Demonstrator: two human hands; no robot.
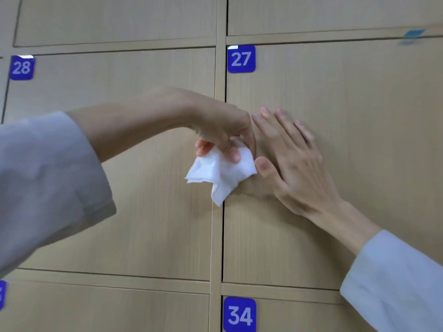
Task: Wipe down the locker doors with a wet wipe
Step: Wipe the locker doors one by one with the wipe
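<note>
Left hand [223, 130]: pinched a crumpled wet wipe [221, 172].
Right hand [290, 154]: fingers straight, flat on locker door 27 [347, 116].

A bank of lockers [359, 104] in pale, wood-grain beige fills the whole frame. A vertical strip [219, 68] of the same colour runs down the middle, and horizontal strips [115, 45] cross it near the top and near the bottom, with thin dark gaps along their edges. Blue square plates with rounded corners carry white numbers: plate 28 [21, 67] at upper left, plate 27 [241, 59] at upper centre, plate 34 [239, 315] at bottom centre. Part of another blue plate [2, 294] shows at the lower left edge. A blurred light-blue mark [412, 35] sits at upper right. Soft, even light falls across the surface; the tops of plates 28 and 27 glint white.
</note>
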